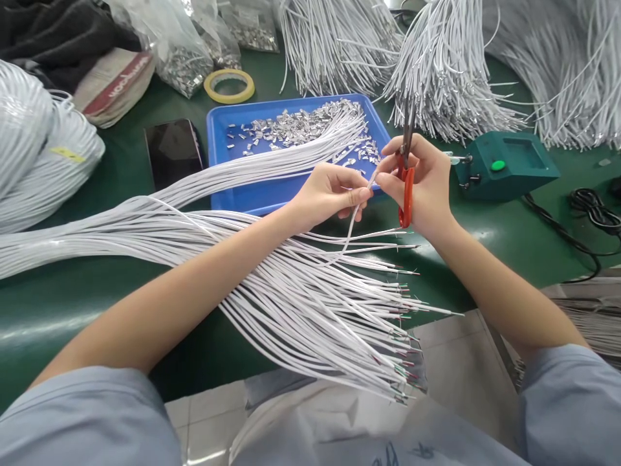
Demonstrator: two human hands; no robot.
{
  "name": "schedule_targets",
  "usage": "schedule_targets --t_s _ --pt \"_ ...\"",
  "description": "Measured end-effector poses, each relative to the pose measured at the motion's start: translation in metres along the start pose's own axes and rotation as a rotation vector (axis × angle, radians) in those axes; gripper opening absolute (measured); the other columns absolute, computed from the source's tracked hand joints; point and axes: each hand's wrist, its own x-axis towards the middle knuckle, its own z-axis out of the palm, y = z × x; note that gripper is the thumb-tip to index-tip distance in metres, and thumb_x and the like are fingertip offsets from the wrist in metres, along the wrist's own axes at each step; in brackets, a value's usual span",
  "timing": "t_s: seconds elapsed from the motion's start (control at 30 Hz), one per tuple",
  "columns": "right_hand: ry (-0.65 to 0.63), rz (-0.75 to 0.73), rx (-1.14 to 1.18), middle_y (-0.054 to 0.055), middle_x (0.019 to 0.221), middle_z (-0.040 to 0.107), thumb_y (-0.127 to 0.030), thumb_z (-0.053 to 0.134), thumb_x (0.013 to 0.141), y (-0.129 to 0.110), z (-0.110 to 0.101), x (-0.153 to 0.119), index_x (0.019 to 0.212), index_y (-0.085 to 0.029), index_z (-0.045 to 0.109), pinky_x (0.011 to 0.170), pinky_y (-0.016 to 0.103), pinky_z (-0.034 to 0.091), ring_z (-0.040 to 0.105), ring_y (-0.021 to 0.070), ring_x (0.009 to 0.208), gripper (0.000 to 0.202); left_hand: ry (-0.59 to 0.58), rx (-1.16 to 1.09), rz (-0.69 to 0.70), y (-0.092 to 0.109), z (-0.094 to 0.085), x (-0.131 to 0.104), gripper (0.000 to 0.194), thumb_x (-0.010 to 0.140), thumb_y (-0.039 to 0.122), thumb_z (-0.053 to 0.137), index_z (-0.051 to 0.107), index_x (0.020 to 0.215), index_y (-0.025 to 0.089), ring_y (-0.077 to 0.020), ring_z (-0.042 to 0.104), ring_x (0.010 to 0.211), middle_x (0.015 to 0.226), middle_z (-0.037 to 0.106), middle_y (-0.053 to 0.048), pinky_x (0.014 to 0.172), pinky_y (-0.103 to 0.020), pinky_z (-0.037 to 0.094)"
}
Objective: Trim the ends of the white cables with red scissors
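My left hand pinches one white cable near its end, over the front right corner of the blue tray. Close beside it, my right hand holds scissors with orange handles, their dark blades pointing up and away. The right thumb and a fingertip meet at the cable's end; the very tip is too small to make out. Small metal pieces lie in the tray, with the ends of one cable bundle over them. Another bundle with stripped ends spreads under my left forearm.
A green device with a cord stands at the right. Behind the tray are yellow tape, bags of metal parts and hanging cable bundles. A phone and coiled white cable lie left.
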Motion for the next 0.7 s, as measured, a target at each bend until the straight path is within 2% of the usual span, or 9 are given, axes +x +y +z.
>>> schedule_targets --t_s 0.1,0.17,0.3,0.43,0.6,0.7 --pt "0.027 0.004 -0.031 0.001 0.079 0.066 -0.044 0.058 0.087 -0.0007 -0.0005 0.0001 0.1 -0.03 0.058 0.08 0.041 0.055 0.068 0.0206 0.081 0.019 0.084 0.028 0.001 -0.001 -0.0001 0.0013 0.039 0.065 0.047 0.082 0.065 0.066 0.012 -0.0042 0.05 0.042 0.053 0.059 0.001 0.039 -0.018 0.039" --pt "0.013 -0.004 -0.029 0.002 0.082 0.067 -0.044 0.057 0.087 -0.0013 -0.0003 -0.0004 0.1 -0.029 0.058 0.08 0.04 0.055 0.068 0.0208 0.084 0.019 0.12 0.038 0.006 -0.002 -0.0003 0.0021 0.04 0.062 0.047 0.084 0.064 0.065 0.012 -0.0039 0.049 0.042 0.051 0.058 0.001 0.039 -0.018 0.039" --pt "-0.018 -0.058 0.057 0.0 0.079 0.067 -0.044 0.068 0.08 -0.0006 0.0013 -0.0024 0.091 -0.027 0.059 0.067 0.034 0.053 0.066 0.0164 0.073 0.022 0.137 0.042 0.02 -0.0047 -0.0003 0.0034 0.042 0.058 0.045 0.086 0.061 0.061 0.012 -0.0032 0.048 0.04 0.049 0.056 0.003 0.037 -0.016 0.037" --pt "0.027 -0.14 0.089 -0.003 0.074 0.067 -0.032 0.076 0.072 0.004 0.0023 -0.0027 0.087 -0.024 0.061 0.053 0.028 0.043 0.062 0.0125 0.063 0.022 0.141 0.045 0.013 -0.0064 0.0001 0.0037 0.044 0.057 0.047 0.086 0.059 0.06 0.011 -0.0026 0.048 0.041 0.048 0.055 0.004 0.038 -0.015 0.036" --pt "0.029 -0.166 0.09 -0.006 0.07 0.068 -0.017 0.072 0.07 0.0064 0.0011 -0.0008 0.087 -0.024 0.063 0.05 0.025 0.039 0.058 0.0093 0.059 0.02 0.138 0.034 -0.02 -0.0042 0.0006 0.0027 0.044 0.057 0.046 0.086 0.062 0.064 0.01 -0.0019 0.047 0.043 0.05 0.056 0.004 0.04 -0.015 0.035" --pt "0.027 -0.186 0.081 -0.006 0.07 0.067 -0.016 0.071 0.071 0.006 -0.0001 0.0003 0.087 -0.023 0.064 0.051 0.025 0.041 0.059 0.0092 0.06 0.02 0.132 0.019 -0.037 -0.0023 0.0009 0.0021 0.044 0.057 0.047 0.086 0.064 0.066 0.01 -0.0042 0.054 0.046 0.053 0.06 0.002 0.045 -0.016 0.042"
